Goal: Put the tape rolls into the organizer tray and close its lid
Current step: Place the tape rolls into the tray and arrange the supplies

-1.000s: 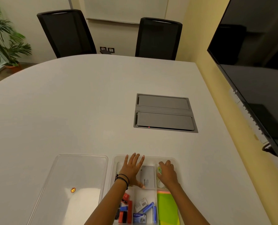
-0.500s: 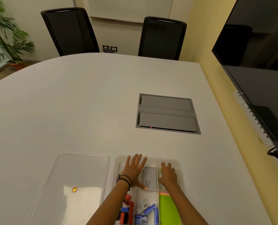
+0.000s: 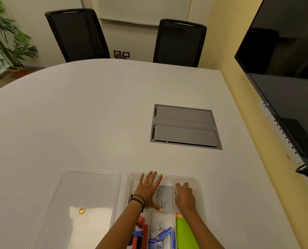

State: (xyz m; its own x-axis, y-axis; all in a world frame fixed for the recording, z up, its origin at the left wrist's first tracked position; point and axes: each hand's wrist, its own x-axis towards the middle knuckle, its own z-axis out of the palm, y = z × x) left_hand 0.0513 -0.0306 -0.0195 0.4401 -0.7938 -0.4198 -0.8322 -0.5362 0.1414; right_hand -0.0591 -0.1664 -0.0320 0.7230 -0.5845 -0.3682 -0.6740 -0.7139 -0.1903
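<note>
The clear organizer tray [image 3: 194,179] sits at the table's near edge, and its clear lid [image 3: 88,193] lies flat beside it on the left. My left hand [image 3: 147,191] is spread flat over the tray's far left section, with the thumb on a grey box [image 3: 166,197]. My right hand [image 3: 185,196] reaches into the far right compartment. Its fingers curl down over a pale tape roll [image 3: 176,193], of which only an edge shows.
Green sheets [image 3: 183,232], red and blue stationery [image 3: 140,234] and small packets fill the tray's near compartments. A grey cable hatch [image 3: 185,126] is set in the white table [image 3: 77,114]. Two black chairs [image 3: 77,35] stand beyond it, and a dark screen [image 3: 284,69] hangs on the right.
My right hand has slid a little toward the tray's far end and now covers the tape rolls that showed beside it before. My left hand has stayed spread in place.
</note>
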